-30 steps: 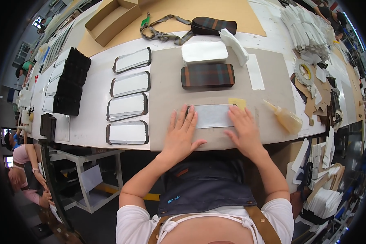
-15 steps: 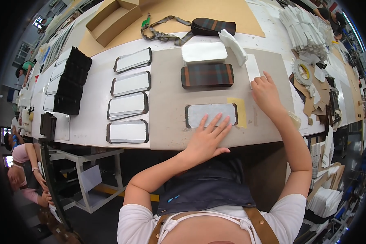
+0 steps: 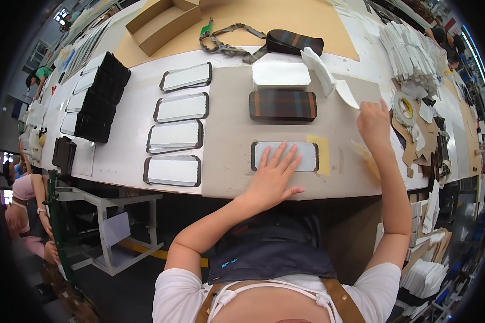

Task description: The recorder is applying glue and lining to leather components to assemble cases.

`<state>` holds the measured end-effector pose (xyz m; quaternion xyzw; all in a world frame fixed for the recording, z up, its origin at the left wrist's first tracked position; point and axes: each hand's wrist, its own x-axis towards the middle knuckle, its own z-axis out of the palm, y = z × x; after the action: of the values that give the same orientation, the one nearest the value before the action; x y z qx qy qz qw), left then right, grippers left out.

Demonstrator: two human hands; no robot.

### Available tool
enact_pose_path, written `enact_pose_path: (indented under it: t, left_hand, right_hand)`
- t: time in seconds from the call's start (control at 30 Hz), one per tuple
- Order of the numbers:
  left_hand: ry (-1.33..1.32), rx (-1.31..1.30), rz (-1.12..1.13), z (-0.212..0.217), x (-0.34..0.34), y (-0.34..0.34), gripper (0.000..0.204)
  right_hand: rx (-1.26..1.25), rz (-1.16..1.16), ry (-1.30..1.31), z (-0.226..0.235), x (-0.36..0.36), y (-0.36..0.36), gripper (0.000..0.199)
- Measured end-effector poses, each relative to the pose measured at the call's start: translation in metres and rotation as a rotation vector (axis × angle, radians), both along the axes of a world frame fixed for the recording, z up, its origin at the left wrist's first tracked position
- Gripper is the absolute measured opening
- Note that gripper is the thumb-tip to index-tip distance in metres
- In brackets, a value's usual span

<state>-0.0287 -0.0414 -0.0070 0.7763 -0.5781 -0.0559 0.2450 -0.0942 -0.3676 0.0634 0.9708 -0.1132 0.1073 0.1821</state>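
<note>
only packaging i can spot is an open tan cardboard box point(image 3: 164, 21) sitting near the top, left of centre

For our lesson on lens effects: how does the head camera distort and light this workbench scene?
Head view: fisheye bends the long white workbench edge into a curve, corners vignette to black, lighting is even and soft, and the right hand looks slightly motion-blurred.

Left hand point(image 3: 275, 175) lies flat, fingers spread and palm down; right hand point(image 3: 373, 119) reaches farther forward, arm extended, fingers pinched together.
</note>
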Motion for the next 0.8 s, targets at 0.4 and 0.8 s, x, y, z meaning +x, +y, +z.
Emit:
enact_pose_path:
  t: [0.4,0.8]
  left_hand:
    - [1.123,-0.617,0.214,0.031,0.059,0.013,0.061]
    - [0.911,-0.558,0.308,0.041,0.066,0.024,0.011]
  right_hand:
    - [1.198,0.048,-0.627,0.042,-0.06,0.088,0.011]
    - [0.668,0.305,-0.327,0.017,-0.019,0.148,0.081]
